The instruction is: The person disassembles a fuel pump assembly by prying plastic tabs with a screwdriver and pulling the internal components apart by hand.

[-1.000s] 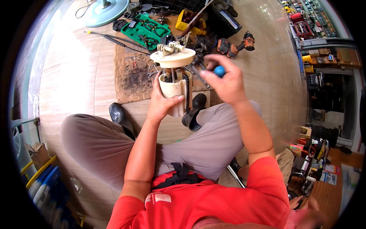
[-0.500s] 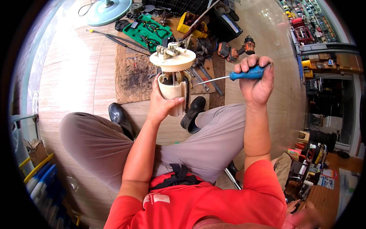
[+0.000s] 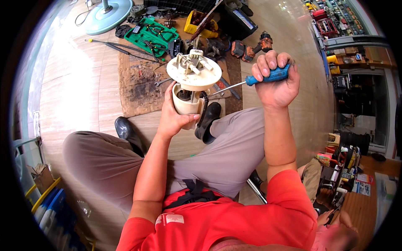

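My left hand (image 3: 173, 115) is wrapped round the cream plastic body of a fuel pump module (image 3: 183, 104), held up in front of my knees. Its round cream top plate (image 3: 193, 79) carries pipe stubs and tilts toward me, standing above the cup on thin rods. A black ribbed hose (image 3: 203, 109) runs down the cup's right side. My right hand (image 3: 277, 79) grips the blue handle of a screwdriver (image 3: 268, 76). The thin shaft points left, with its tip close to the module's right side; whether it touches, I cannot tell.
Beyond the module lies a stained cardboard sheet (image 3: 138, 92) with a wrench (image 3: 162, 82) on it. A green tool case (image 3: 153, 37), a yellow bin (image 3: 201, 25), a black box (image 3: 240, 21) and a cordless drill (image 3: 265, 42) stand farther off. Another person (image 3: 335, 234) is at lower right.
The module's top plate now tilts more toward me, showing more of its upper face. My right hand and the screwdriver have turned slightly, the shaft slanting more steeply. The whole view has shifted a little.
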